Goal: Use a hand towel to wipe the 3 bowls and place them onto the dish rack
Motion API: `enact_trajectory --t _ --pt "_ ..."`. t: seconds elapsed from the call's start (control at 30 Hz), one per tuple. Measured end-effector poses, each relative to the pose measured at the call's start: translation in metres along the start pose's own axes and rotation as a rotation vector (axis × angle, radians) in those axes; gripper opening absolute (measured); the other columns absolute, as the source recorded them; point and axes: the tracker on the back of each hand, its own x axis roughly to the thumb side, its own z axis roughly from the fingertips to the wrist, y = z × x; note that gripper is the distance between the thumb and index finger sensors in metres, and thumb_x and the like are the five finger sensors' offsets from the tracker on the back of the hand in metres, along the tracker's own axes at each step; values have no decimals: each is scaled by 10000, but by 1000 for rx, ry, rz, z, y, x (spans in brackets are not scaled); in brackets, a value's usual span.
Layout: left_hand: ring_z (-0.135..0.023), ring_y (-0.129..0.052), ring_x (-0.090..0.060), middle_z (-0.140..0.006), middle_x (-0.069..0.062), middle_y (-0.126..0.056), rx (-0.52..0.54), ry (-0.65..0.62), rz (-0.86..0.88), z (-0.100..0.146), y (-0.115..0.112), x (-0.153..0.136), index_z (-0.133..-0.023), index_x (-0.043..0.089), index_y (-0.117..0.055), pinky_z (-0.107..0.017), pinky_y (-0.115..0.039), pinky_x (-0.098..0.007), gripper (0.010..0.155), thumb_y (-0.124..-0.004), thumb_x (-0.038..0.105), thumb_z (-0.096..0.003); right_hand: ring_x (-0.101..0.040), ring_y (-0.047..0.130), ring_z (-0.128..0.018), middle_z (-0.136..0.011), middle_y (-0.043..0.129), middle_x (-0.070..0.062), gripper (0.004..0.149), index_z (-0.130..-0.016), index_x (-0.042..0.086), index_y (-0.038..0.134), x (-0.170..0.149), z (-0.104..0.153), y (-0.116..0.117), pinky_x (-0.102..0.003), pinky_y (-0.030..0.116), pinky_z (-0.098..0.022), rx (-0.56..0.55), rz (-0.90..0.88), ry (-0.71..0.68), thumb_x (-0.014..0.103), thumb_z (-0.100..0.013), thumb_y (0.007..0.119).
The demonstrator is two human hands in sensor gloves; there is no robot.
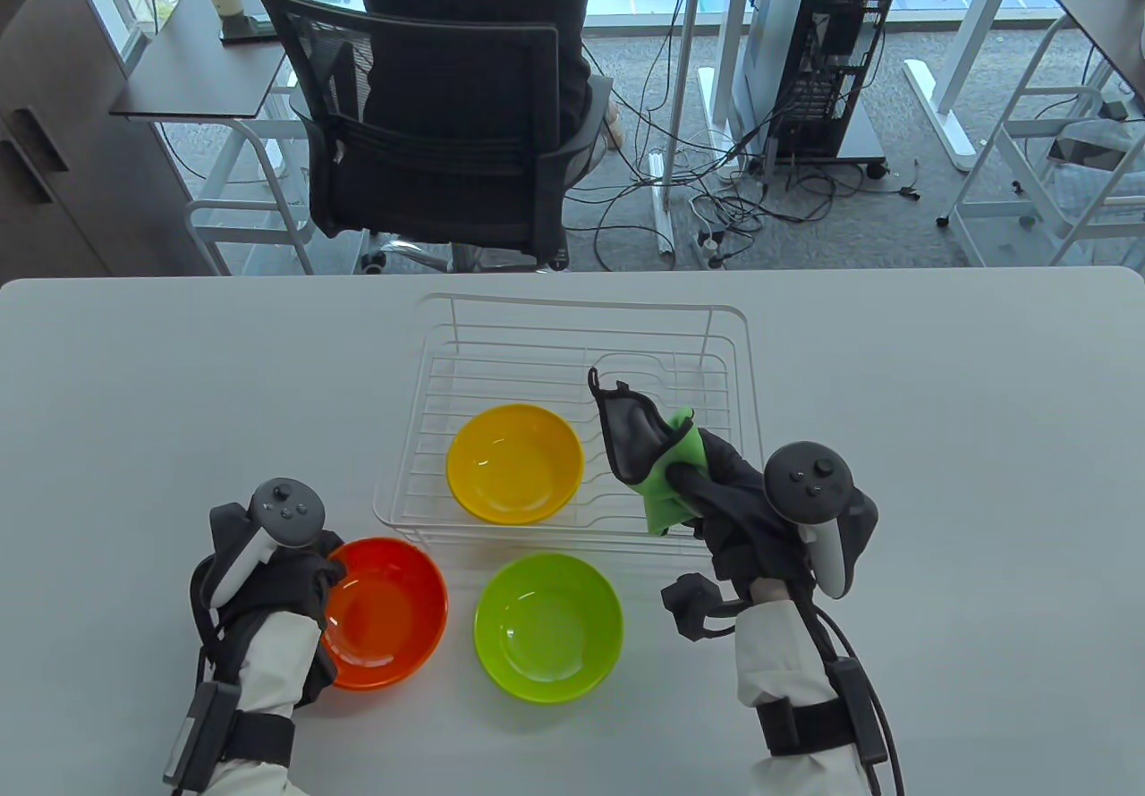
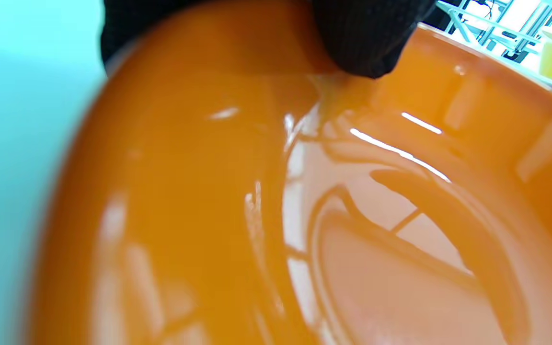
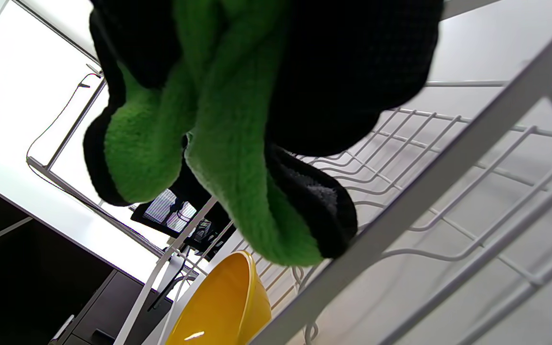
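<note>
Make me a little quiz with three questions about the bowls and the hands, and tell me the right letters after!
1. Where is the yellow bowl?
A. Inside the dish rack
B. On the table beside the orange bowl
C. In the right hand

2. How many bowls sit on the table outside the rack?
A. None
B. Two
C. Three

3. What is the right hand doing?
A. Resting flat on the table
B. Holding the green bowl
C. Gripping the green and grey hand towel

Answers:
1 A, the yellow bowl lies on the rack's wires.
2 B, the orange bowl, gripped at its rim by the left hand, and the green bowl are in front of the rack.
3 C, its fingers are curled round the towel above the rack.
</note>
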Motion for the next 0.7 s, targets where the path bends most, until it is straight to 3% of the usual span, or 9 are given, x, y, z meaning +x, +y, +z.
enact_trajectory --t 0.33,0.7 --pt "-589 -1052 -345 -818 -173 -968 29 -70 94 14 24 -4 -916 149 -826 -409 -883 -450 417 -801 244 -511 -266 1026 -460 -833 882 -200 581 -965 173 762 4 2 3 -330 891 -300 6 9 -19 365 -425 854" --pt "-572 -1058 -345 -821 -185 -962 34 -242 184 37 44 16 -928 134 -813 -387 -894 -429 420 -796 254 -527 -257 1025 -475 -836 877 -188 578 -963 180 762 32 14 13 -329 893 -309 17 37 -134 360 -421 857"
